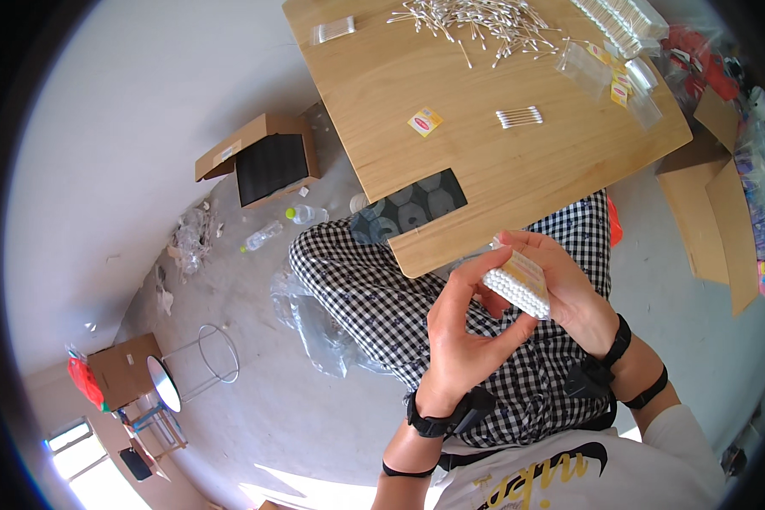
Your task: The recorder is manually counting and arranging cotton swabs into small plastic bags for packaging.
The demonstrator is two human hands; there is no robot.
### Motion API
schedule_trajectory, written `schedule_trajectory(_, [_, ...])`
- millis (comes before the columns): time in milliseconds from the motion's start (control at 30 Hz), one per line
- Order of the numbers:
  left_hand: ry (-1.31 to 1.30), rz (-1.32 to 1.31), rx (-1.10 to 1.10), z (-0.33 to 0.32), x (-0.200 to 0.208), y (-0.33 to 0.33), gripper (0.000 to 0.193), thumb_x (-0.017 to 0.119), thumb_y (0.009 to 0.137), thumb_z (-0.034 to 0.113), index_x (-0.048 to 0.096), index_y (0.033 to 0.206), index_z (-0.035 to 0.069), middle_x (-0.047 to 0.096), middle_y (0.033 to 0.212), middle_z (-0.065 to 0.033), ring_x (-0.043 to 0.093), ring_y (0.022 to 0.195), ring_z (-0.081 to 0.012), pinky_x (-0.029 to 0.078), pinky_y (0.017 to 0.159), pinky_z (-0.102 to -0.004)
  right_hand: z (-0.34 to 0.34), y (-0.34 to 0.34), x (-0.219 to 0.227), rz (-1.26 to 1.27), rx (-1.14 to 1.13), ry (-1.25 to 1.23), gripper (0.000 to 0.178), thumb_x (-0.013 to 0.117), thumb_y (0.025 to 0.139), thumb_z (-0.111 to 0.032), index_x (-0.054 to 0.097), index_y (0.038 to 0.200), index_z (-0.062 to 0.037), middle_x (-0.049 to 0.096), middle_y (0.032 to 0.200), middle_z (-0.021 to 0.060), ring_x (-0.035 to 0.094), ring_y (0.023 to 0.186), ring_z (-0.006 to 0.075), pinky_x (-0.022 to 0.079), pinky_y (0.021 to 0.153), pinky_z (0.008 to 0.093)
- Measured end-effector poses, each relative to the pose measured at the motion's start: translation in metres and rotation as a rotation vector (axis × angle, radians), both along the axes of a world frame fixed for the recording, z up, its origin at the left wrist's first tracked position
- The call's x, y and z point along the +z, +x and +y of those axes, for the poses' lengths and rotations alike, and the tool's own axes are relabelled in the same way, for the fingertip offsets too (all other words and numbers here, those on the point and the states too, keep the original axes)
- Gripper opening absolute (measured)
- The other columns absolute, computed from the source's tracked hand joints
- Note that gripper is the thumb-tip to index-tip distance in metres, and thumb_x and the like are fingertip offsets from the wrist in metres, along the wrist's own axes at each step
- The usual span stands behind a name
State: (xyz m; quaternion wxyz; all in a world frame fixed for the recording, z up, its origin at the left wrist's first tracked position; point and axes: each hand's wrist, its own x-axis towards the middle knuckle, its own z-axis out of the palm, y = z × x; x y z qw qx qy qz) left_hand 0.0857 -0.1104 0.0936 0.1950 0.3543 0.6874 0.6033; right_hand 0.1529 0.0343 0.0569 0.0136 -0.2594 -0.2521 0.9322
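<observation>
A clear-wrapped pack of cotton swabs (520, 287) with a yellow label is held over my lap, just off the table's near edge. Its white tips face toward me. My left hand (467, 336) grips the pack from the left, fingers at its top and thumb at its lower corner. From the right, my right hand (569, 285) closes round the other side. On the wooden table (382, 102) lie a short row of loose swabs (519, 117) and a small yellow card (425, 121). Farther back a heap of swabs (484, 24) is scattered.
Filled swab packs (627, 30) and empty clear bags (585, 68) sit at the table's far right; another small pack (332, 31) is far left. Open cardboard boxes (697, 221) flank the table. Bottles (306, 214) and a plastic sheet (323, 331) lie on the floor.
</observation>
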Motion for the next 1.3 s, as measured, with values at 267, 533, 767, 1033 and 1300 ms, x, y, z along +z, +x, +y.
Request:
schedule_trajectory(267, [0.104, -0.111, -0.008, -0.001, -0.009, -0.002, 0.076, 0.081, 0.071, 0.004, 0.041, 0.135, 0.000, 0.057, 0.120, -0.0115, 0.059, 0.106, -0.0182, 0.049, 0.093, -0.0327, -0.009, 0.001, 0.018, -0.162, -0.205, 0.203, 0.025, 0.056, 0.099, -0.028, 0.062, 0.096, -0.0036, 0.062, 0.070, -0.0007, 0.052, 0.048, 0.0008, 0.037, 0.038, 0.0151])
schedule_trajectory(533, [0.092, 0.196, 0.160, 0.003, -0.013, -0.010, 0.070, 0.085, 0.070, 0.012, 0.052, 0.131, 0.005, 0.052, 0.123, -0.0126, 0.054, 0.112, -0.0222, 0.047, 0.094, -0.0354, -0.004, 0.007, 0.026, -0.184, -0.168, 0.266, 0.020, 0.057, 0.099, -0.023, 0.058, 0.100, -0.0036, 0.055, 0.063, -0.0028, 0.038, 0.044, 0.0000, 0.029, 0.037, 0.0160])
schedule_trajectory(767, [0.042, 0.347, 0.137, 0.006, -0.014, -0.025, 0.039, 0.084, 0.065, 0.003, 0.072, 0.102, 0.009, 0.061, 0.115, -0.0093, 0.057, 0.102, -0.0249, 0.049, 0.081, -0.0340, 0.006, 0.009, 0.044, -0.142, -0.256, 0.439, 0.017, 0.056, 0.100, -0.020, 0.056, 0.103, -0.0043, 0.046, 0.058, -0.0047, 0.036, 0.046, 0.0011, 0.026, 0.042, 0.0176])
schedule_trajectory(1033, [0.131, 0.101, 0.071, 0.005, -0.009, -0.016, 0.031, 0.085, 0.071, 0.011, 0.067, 0.094, -0.001, 0.068, 0.095, -0.0097, 0.063, 0.088, -0.0199, 0.050, 0.077, -0.0307, 0.021, 0.025, 0.021, 0.181, -0.405, 1.443, 0.047, 0.044, 0.101, -0.047, 0.055, 0.090, -0.0034, 0.051, 0.084, 0.0051, 0.046, 0.073, 0.0139, 0.036, 0.066, 0.0289])
schedule_trajectory(1300, [0.151, -0.077, -0.036, 0.005, -0.002, -0.011, 0.032, 0.083, 0.072, 0.011, 0.069, 0.100, 0.003, 0.068, 0.092, -0.0094, 0.065, 0.083, -0.0205, 0.053, 0.072, -0.0303, 0.021, 0.029, 0.009, 0.421, -0.449, 1.358, 0.039, 0.064, 0.093, -0.034, 0.046, 0.079, -0.0038, 0.043, 0.058, 0.0022, 0.040, 0.046, 0.0109, 0.029, 0.043, 0.0243])
